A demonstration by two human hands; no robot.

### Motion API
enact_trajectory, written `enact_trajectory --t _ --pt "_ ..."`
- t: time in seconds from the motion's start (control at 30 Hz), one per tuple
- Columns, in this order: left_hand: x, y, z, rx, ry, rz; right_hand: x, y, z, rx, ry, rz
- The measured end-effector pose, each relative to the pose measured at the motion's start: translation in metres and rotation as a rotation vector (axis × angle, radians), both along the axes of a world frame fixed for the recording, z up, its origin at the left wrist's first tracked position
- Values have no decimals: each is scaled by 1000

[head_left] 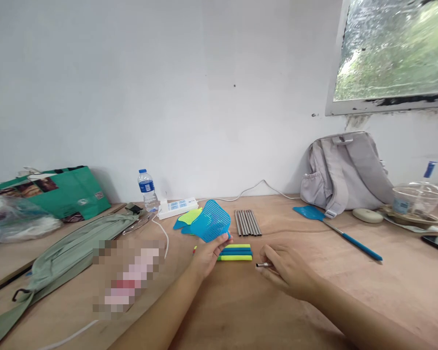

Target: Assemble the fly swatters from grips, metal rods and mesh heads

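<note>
My left hand (205, 256) is closed on the narrow neck of a blue fly swatter head (212, 219), a perforated plastic paddle held raised above the table. My right hand (285, 271) is closed around a short metal tube (263, 265), whose end points left; most of it is hidden in my fingers. Between my hands lie several yellow and blue handle grips (237, 258), partly covered by my left hand. Behind the held paddle, more swatter heads in yellow (190, 217) and blue lie in a pile. Several metal tubes (248, 223) lie side by side just beyond the grips.
A whole blue fly swatter (361, 246) lies to the right, before a grey backpack (345, 170). A white power strip (177, 208) and water bottle (148, 190) stand at the back. Farther left are a green bag (69, 194) and grey-green cloth (76, 243).
</note>
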State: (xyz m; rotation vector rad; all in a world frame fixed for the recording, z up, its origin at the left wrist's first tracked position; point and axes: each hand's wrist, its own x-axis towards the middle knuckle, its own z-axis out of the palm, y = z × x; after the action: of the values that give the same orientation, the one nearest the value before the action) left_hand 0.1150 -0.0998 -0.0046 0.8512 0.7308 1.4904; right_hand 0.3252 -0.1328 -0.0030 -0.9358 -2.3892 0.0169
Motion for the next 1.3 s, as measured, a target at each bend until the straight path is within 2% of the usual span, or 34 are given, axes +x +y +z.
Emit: enact_trajectory --t 0.17,0.43,0.73,1.3 --pt "16 -16 -4 -21 21 -82 -8 -11 3 -18 -27 -10" --pt "20 -11 -17 -20 -47 -126 -5 4 -4 32 -101 -63" --pt "18 -11 -14 -52 -55 -102 -1 16 -16 -95 -42 -41" --pt "15 -9 -15 -3 22 -39 3 23 -19 -154 53 -12"
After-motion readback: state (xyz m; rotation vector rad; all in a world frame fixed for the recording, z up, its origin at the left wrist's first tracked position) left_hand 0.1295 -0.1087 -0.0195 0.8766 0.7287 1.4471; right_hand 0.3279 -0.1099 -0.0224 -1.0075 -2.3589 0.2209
